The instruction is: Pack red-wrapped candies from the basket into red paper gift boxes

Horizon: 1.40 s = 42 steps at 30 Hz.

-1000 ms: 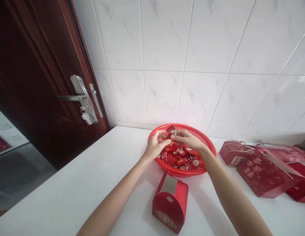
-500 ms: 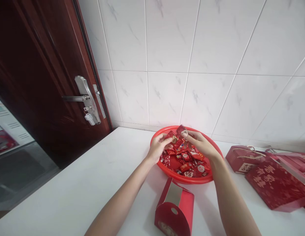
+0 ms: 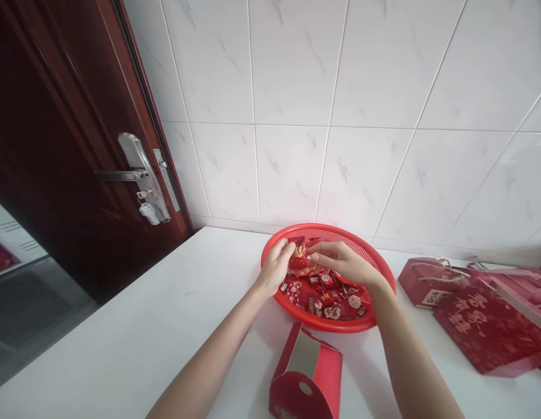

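A red plastic basket (image 3: 386, 279) holds many small red wrapped candies (image 3: 329, 297). Over its left side, my left hand (image 3: 275, 269) is closed on a red candy packet (image 3: 299, 251) with a gold patch, pinched between thumb and fingers. My right hand (image 3: 344, 262) hovers over the middle of the basket, just right of that packet. Its thumb and fingers are loosely bent and apart, with nothing visible between them; the lower fingers are partly hidden. In front of the basket stands a red gift box (image 3: 329, 369) with its top open.
More red gift boxes stand at the right: a small one with a rope handle (image 3: 431, 282) and a larger one with gold characters (image 3: 480, 320). A white tiled wall (image 3: 292, 169) rises behind the white table (image 3: 200, 279). At the left is a brown door (image 3: 78, 116) with keys in its lock.
My right hand has come down and left toward my left hand; the dark packet it held is no longer seen in its fingers. My left hand keeps hold of a packet. The view has shifted slightly.
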Tool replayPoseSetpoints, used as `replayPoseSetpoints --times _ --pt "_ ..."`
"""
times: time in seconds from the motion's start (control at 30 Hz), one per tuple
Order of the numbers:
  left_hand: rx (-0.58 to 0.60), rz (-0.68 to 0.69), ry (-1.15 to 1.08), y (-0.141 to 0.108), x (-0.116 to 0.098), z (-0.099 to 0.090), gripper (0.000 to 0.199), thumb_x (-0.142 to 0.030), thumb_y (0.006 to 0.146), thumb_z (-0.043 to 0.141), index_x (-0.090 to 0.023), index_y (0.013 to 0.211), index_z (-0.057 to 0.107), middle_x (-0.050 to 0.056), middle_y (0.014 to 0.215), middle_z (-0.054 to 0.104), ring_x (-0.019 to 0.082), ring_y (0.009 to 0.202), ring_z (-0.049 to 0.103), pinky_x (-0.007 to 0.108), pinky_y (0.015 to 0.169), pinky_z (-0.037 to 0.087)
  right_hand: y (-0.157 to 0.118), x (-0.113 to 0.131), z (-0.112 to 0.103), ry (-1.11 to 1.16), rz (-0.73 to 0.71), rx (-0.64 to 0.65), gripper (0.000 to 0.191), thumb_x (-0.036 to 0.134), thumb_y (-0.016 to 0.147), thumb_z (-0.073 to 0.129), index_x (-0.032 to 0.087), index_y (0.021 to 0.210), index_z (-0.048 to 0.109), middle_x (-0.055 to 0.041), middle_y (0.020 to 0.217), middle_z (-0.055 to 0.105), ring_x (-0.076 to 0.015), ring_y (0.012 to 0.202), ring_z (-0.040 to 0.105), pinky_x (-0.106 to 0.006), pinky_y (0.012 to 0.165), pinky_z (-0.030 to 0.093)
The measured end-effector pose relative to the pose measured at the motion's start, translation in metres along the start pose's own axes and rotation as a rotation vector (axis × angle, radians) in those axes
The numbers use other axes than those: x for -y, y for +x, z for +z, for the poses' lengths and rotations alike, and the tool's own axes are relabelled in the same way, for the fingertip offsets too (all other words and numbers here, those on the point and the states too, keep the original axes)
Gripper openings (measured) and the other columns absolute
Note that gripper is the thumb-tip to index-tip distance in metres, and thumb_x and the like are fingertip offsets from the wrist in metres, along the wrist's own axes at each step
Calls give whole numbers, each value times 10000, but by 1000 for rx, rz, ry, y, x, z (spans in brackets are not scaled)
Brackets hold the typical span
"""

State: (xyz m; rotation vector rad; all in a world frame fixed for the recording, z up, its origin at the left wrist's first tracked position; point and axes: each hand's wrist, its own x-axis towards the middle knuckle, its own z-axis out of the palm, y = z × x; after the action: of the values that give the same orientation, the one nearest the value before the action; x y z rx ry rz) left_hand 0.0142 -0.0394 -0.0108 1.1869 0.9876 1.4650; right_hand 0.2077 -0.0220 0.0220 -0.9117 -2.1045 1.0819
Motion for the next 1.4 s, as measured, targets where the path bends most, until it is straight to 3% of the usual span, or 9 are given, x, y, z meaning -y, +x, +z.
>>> replayPoseSetpoints --times 0.23,0.4,0.6,0.7,0.83,0.9,1.0,1.07,1.4 --pt "50 -78 9 -1 -1 -1 407 -551 772 733 -213 813 510 -83 701 510 47 384 526 174 382 365 5 -4 20 -559 284 303 185 266 856 687 204 1027 724 -65 994 727 -249 902 672 -317 725 494" --pt "91 -99 2 -1 -6 1 352 -476 722 768 -187 802 584 -51 739 586 38 416 517 178 414 381 7 -10 33 -625 321 483 296 123 642 794 206 921 740 -38 878 710 -217 747 646 -253 540 394" --pt "56 -78 -27 0 -6 0 244 -355 677 771 -183 776 629 -53 724 603 53 432 521 203 455 395 7 -3 22 -473 113 255 181 49 731 621 204 773 706 -25 856 738 -196 824 657 -285 730 490" --pt "13 -60 -53 0 -6 0 209 -332 677 751 -187 777 638 -48 718 623 54 441 492 203 447 354 4 -2 14 -261 -39 -102 98 163 765 639 221 771 718 -14 809 746 -206 770 653 -326 733 505" --pt "-42 -49 -99 2 -5 0 200 -332 680 740 -189 800 667 -31 736 653 66 503 490 196 459 340 1 -3 11 -152 -52 -588 119 322 814 656 221 818 720 12 564 619 -183 537 564 -328 582 472" --pt "-61 -53 -119 2 -5 1 203 -335 670 744 -187 787 666 -30 710 644 79 532 512 194 473 363 0 -2 13 -145 -143 -700 113 327 825 663 227 824 714 -25 709 704 -206 640 646 -351 660 526" --pt "-78 -59 -145 2 -6 3 228 -347 661 744 -186 801 666 -33 685 643 87 520 522 205 487 402 -2 1 17 -188 -339 -754 98 269 854 634 246 813 720 -75 1097 755 -260 1009 714 -404 882 565" --pt "-88 -58 -162 1 -6 3 253 -359 658 745 -184 823 667 -31 699 658 94 529 543 216 514 442 -3 2 19 -209 -398 -760 129 243 875 606 255 839 729 -77 1196 738 -269 1127 693 -429 948 561" --pt "-61 -56 -202 3 -6 1 281 -378 639 800 -186 809 685 -10 790 692 127 643 625 236 589 521 -6 7 22 -251 -341 -506 127 342 890 667 262 848 756 -68 1180 760 -282 1086 713 -437 942 563"
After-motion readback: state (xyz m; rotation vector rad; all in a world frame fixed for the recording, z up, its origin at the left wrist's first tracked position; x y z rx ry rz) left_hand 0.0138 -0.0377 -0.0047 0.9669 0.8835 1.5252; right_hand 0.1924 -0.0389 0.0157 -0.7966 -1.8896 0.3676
